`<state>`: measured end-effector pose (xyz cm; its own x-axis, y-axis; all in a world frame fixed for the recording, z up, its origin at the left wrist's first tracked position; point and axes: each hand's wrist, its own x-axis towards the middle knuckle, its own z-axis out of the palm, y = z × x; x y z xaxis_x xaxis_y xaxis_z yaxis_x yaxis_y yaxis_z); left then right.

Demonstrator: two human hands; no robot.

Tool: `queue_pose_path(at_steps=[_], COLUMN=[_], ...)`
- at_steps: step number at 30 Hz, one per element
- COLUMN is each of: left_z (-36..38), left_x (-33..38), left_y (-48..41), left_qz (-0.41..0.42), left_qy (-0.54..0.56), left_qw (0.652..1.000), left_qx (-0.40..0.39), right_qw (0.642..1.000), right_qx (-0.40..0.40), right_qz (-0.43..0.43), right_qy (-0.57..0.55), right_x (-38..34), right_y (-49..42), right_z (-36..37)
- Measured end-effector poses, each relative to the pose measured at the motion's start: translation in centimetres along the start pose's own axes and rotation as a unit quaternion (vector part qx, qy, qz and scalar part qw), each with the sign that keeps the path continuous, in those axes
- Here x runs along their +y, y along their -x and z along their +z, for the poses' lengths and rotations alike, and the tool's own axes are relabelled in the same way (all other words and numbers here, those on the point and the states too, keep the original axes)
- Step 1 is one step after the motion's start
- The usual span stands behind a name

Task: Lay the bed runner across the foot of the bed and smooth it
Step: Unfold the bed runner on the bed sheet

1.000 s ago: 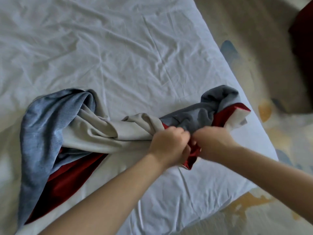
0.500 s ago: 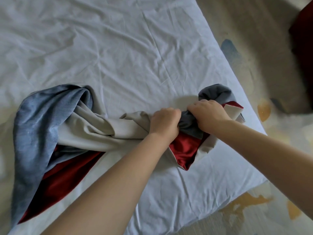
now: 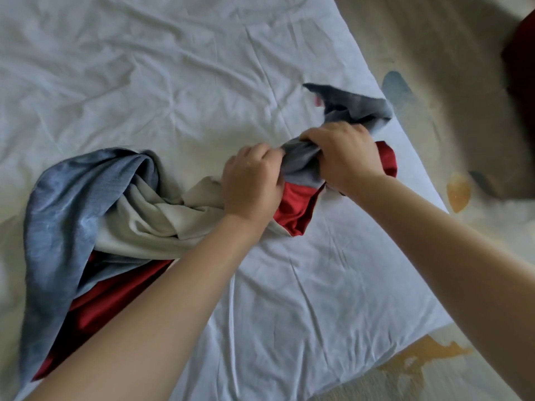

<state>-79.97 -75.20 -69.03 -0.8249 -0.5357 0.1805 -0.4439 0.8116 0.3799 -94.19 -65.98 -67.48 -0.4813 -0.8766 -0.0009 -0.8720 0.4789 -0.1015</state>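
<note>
Bed runner (image 3: 121, 215): one piece, bunched and twisted on the white bed sheet (image 3: 188, 68), not laid flat. Count: 1 runner, 1 sheet, 2 hands, 2 bare forearms. Three colours show on the runner: blue-grey face, beige lining, red satin-like band. Bulk of it is heaped at the left, blue-grey on top, red at the lower edge, beige folds toward the middle. From there it narrows into a rope-like twist running right, toward the bed's right edge and near corner. Left hand (image 3: 252, 180) is fisted around the twist where beige meets red. Right hand (image 3: 344, 157) sits just beside it, fingers clamped over the blue-grey part, red fabric spilling below the palm. Loose blue-grey end sticks up past the right hand, slightly blurred. Sheet is creased all over. Patterned floor (image 3: 457, 195) shows right of the bed
</note>
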Motion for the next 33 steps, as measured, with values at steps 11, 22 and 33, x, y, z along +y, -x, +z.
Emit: queue_pose_path(at_steps=[11,22,33], left_z=[2.9,4.0,5.0], left_x=[2.6,5.3,6.2], left_y=[3.4,3.0,4.3], left_qz=[0.147,0.116,0.121], left_qy=[-0.036,-0.172,0.013], left_qw=[0.988,0.956,0.973], left_qx=[0.04,-0.207,-0.196], right_qw=[0.996,0.996,0.994], right_qx=[0.069,-0.064,-0.076], right_qz=[-0.044,0.048,0.012], right_qy=[-0.027,0.033,0.077], right_x=[3.2,7.1,10.9], right_y=[7.0,9.3,12.1], right_z=[2.0,4.4,2.9])
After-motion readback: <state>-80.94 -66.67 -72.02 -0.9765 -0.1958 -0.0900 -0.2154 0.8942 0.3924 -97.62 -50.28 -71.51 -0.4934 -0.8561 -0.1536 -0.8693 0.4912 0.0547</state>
